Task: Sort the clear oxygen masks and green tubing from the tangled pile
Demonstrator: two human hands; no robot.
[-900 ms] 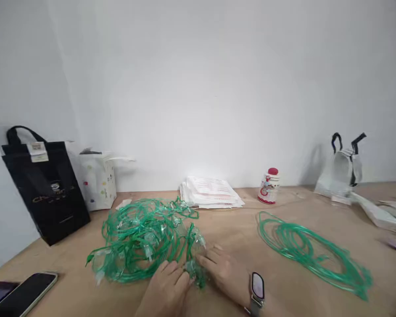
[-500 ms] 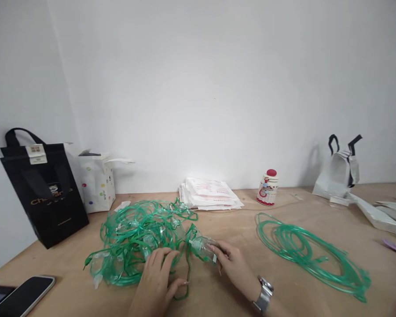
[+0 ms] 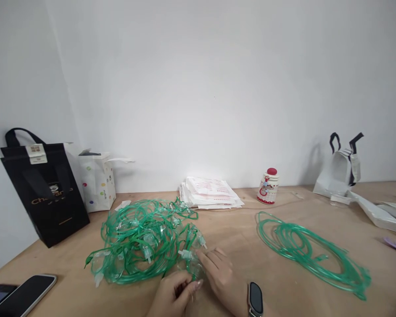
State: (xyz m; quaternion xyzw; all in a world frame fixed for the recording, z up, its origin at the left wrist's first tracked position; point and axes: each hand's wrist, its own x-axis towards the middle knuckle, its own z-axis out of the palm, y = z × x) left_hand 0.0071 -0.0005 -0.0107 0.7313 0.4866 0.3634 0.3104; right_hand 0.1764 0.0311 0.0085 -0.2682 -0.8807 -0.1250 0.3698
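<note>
A tangled heap of green tubing with clear plastic masks (image 3: 141,240) lies on the wooden table (image 3: 237,237) at centre left. My left hand (image 3: 174,294) is at the heap's near edge, its fingers curled and pinching a clear mask piece with green tubing (image 3: 189,264). My right hand (image 3: 219,275), with a watch on the wrist, lies beside it with its fingers on the same clear piece. A separate flat coil of green tubing (image 3: 310,253) rests to the right, apart from both hands.
A black paper bag (image 3: 44,189) and a white dotted bag (image 3: 97,178) stand at the back left. A stack of white packets (image 3: 211,193) and a small red-capped jar (image 3: 268,186) sit by the wall. White bags (image 3: 341,169) lie far right. Two phones (image 3: 20,296) rest near left.
Both hands have drawn back toward me at the heap's near edge. The left hand, flat on the tubing half a second ago, is now curled in a pinch on the clear piece.
</note>
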